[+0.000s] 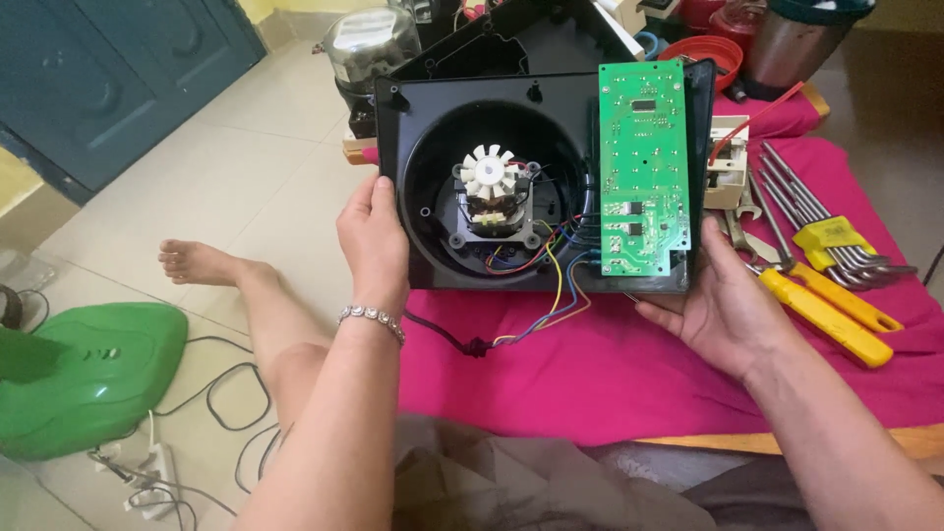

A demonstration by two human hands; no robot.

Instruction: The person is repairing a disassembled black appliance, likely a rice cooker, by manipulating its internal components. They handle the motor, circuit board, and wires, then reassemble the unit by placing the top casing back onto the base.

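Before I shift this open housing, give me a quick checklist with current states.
1. Left hand grips the housing at its left edge: ok.
2. Right hand supports the lower right corner: ok.
3. Circuit board seated in the housing: cannot tell.
4. Coloured wires clear of pinching: not ok, they loop out over the bottom edge.
5. Motor fan unobstructed: ok.
6. Hex keys and yellow-handled tools clear of the housing: ok, beside it on the pink cloth.

housing [418, 118]: glossy black plastic | circuit board [644, 167]: matt green | cloth [629, 364]: pink fabric | hex keys [796, 206]: bare metal
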